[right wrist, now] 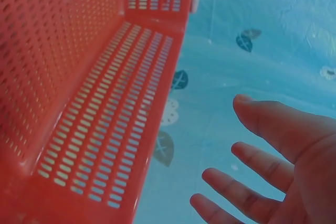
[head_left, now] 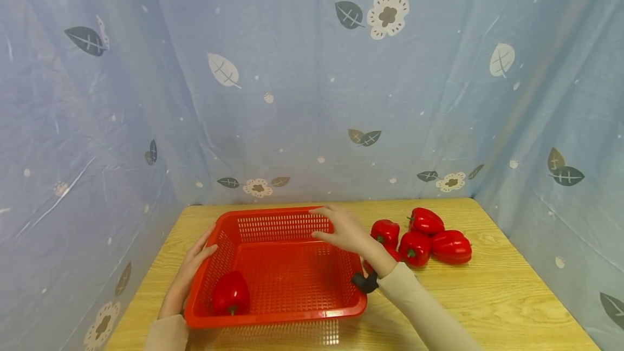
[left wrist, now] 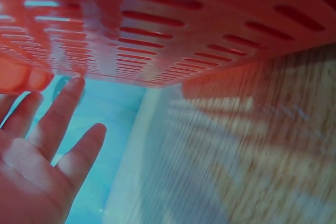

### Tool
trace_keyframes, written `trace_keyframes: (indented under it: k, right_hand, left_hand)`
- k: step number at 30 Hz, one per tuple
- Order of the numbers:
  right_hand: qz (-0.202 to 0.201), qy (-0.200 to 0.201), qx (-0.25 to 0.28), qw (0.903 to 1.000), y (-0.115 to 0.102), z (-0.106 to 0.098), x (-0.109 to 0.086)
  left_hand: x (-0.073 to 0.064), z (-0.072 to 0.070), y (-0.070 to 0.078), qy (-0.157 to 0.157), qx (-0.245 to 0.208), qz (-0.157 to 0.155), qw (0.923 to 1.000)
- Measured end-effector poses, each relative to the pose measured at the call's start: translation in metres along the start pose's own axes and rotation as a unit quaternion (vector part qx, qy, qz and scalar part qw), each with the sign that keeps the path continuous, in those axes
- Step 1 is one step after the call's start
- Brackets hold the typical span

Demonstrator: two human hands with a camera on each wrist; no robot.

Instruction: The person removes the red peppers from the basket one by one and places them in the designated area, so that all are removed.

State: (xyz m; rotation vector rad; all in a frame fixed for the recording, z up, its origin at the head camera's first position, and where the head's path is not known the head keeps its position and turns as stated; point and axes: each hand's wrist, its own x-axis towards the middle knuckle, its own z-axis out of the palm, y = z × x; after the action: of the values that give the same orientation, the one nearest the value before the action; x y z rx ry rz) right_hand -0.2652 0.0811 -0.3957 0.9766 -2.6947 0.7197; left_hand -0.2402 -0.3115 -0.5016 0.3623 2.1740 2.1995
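A red plastic basket with slotted walls is on the left half of the table. One red bell pepper lies inside it at the near left corner. My left hand is at the basket's left side, its thumb at the rim and its fingers along the outside. In the left wrist view those fingers are spread and fairly straight beside the slotted wall. My right hand hovers over the basket's far right part, thumb and fingers apart. Nothing shows between the right fingers in the right wrist view.
Several red bell peppers lie grouped to the right of the basket, one partly hidden behind my right forearm. The wooden table is enclosed at the back and sides by a blue patterned curtain.
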Motion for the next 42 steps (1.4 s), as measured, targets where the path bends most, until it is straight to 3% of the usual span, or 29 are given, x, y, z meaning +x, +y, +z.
trace_keyframes:
  k: [18, 30, 42]
  right_hand:
    - [-0.016, -0.086, -0.018, 0.996, -0.031, 0.03, 0.019]
    - [-0.051, -0.117, -0.055, 0.9903, -0.053, 0.052, 0.029]
    - [-0.077, -0.14, -0.066, 0.9849, -0.075, 0.073, 0.038]
  left_hand:
    - [0.0, 0.0, 0.0, 0.001, -0.011, -0.007, 0.9999]
    - [-0.005, 0.009, 0.015, 0.007, -0.02, -0.03, 0.9993]
    - [-0.002, 0.002, 0.005, -0.007, -0.014, -0.005, 0.9999]
